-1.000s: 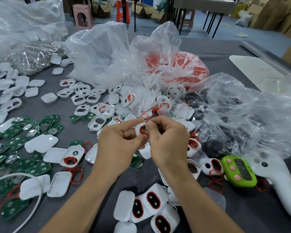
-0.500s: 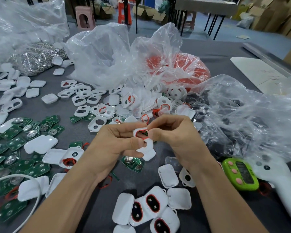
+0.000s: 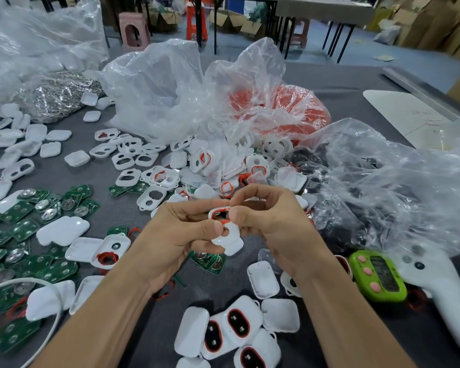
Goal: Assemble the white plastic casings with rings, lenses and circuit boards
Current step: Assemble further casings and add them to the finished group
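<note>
Both hands meet above the bench and share one white casing. The left hand grips it from the side, thumb laid across its middle. The right hand pinches its upper end with thumb and forefinger, right at the red ring seated in the opening. A green circuit board lies just beneath the hands, a spread of circuit boards well to the left, assembled casings between the forearms, and a green timer to the right.
</note>
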Demonstrator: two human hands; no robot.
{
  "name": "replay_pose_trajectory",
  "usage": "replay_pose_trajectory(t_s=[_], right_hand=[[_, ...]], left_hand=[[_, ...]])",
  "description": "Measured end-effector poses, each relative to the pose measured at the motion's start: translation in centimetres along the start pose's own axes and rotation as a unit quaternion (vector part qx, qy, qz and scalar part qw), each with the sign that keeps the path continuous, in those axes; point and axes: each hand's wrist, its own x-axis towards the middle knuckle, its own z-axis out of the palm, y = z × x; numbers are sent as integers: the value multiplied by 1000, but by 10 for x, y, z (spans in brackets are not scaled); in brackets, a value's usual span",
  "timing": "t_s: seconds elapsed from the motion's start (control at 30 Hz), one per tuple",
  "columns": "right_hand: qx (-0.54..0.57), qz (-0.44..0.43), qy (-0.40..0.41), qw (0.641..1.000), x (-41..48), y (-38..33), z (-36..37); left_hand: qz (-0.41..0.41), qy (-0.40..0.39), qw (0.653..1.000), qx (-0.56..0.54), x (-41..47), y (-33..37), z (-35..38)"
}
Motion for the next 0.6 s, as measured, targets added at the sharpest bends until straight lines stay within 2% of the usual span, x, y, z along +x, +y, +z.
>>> replay_pose_trajectory(t_s=[0.37,0.6], right_hand=[[-23,1,28,999,5,10,0],[-156,-52,64,984,5,11,0]], left_hand=[[19,19,999,41,4,-3,2],[28,50,995,77,11,-8,0]])
